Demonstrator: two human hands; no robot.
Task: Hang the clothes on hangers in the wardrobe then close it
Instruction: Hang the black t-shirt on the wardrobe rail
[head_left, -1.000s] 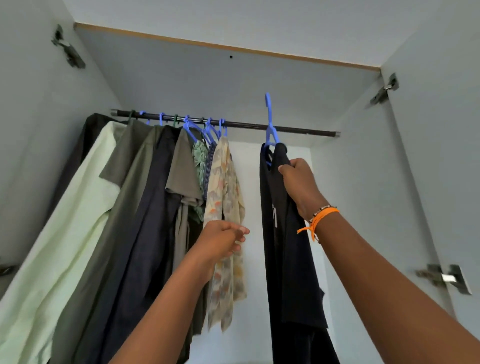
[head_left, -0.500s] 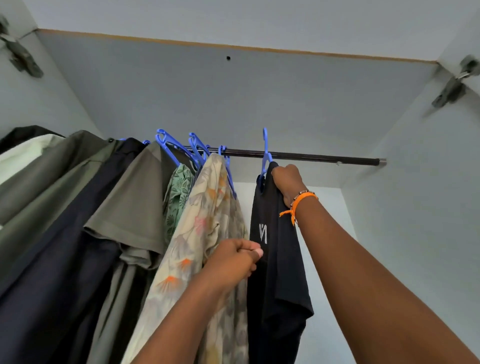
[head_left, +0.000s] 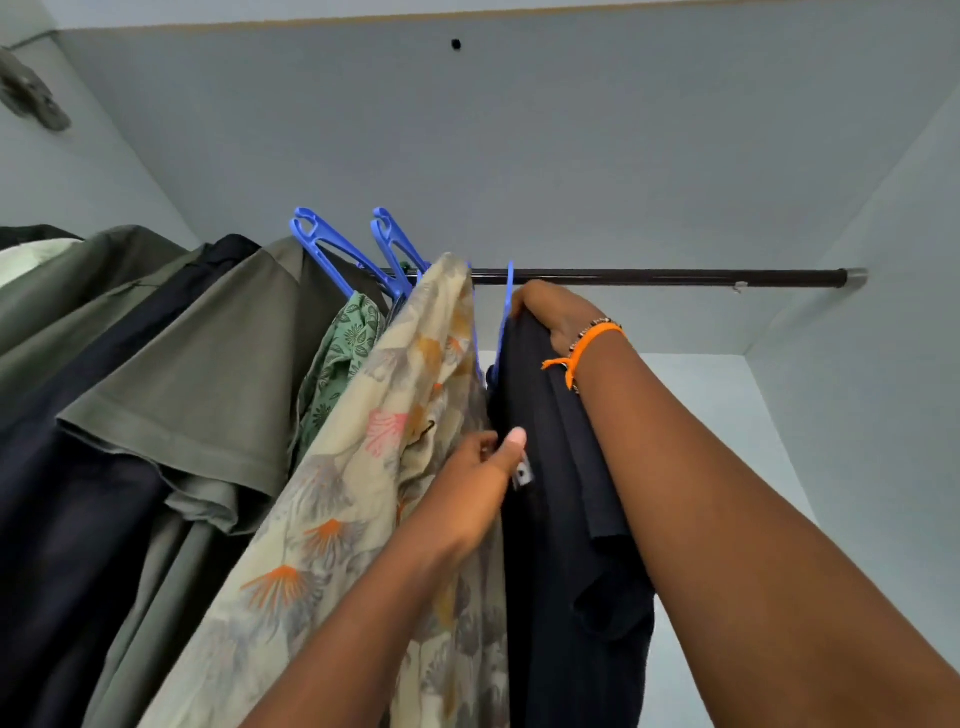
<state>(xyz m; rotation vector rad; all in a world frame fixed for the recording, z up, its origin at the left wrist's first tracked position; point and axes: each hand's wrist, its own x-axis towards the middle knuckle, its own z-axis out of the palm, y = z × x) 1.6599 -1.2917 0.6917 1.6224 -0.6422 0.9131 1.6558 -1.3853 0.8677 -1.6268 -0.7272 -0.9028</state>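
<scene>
A black T-shirt (head_left: 550, 519) hangs on a blue hanger (head_left: 505, 317) whose hook reaches the dark wardrobe rail (head_left: 675, 277). My right hand (head_left: 545, 312), with an orange wristband, grips the shirt's shoulder at the top of the hanger, just under the rail. My left hand (head_left: 483, 483) is lower, pinching fabric where the cream floral shirt (head_left: 363, 493) meets the black T-shirt; which of the two it holds I cannot tell. Left of these hang a green patterned shirt (head_left: 348, 353), an olive T-shirt (head_left: 218, 374) and a dark navy garment (head_left: 78, 441) on blue hangers.
The rail's right half is bare up to its end bracket (head_left: 852, 277). Pale grey wardrobe walls and top panel (head_left: 467, 130) enclose the space. A door hinge (head_left: 31, 98) sits on the left side wall. More olive and pale green clothes crowd the far left.
My head has moved closer and tilted up. The hanger with the black T-shirt has gone up to the rail and next to the floral shirt. My left hand rose toward the black T-shirt.
</scene>
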